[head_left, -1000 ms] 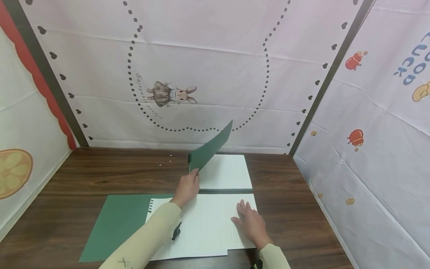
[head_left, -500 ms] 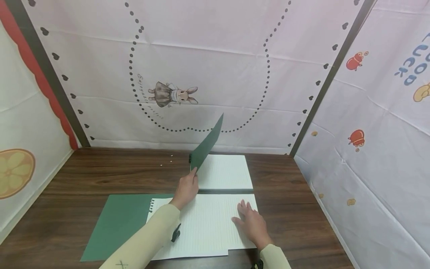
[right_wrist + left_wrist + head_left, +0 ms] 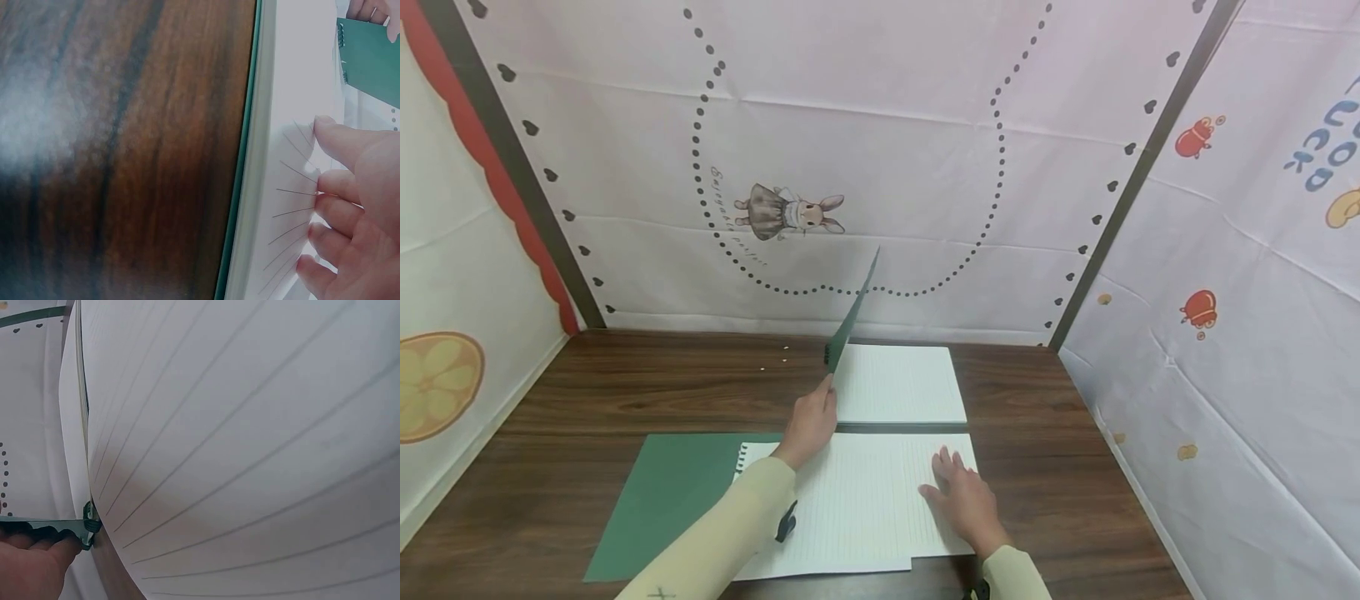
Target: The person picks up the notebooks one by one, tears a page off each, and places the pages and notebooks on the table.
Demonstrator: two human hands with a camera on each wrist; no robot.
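Note:
My left hand (image 3: 811, 421) pinches the lower edge of a raised green notebook cover (image 3: 852, 321), seen nearly edge-on. That cover belongs to the far spiral notebook (image 3: 901, 383), whose lined pages lie bare beside it. Closer in the left wrist view, the fingers (image 3: 28, 569) sit against the cover's edge, next to the dark binding coil (image 3: 91, 524). My right hand (image 3: 964, 502) rests with spread fingers on the lined page (image 3: 850, 508) of a larger near notebook. Its green cover (image 3: 670, 500) lies folded out flat to the left. In the right wrist view, fingertips (image 3: 328, 203) touch the page.
Both notebooks lie on a dark wood table (image 3: 1060, 467). Several tiny white scraps (image 3: 785, 360) are on it near the back. A white cloth wall (image 3: 880, 167) with a rabbit print rises behind, and another cloth (image 3: 1240, 375) stands along the right side.
The left hand has swung the far notebook's cover further up and leftward, so it now stands steeper and more page shows. The right hand has stayed on the near page.

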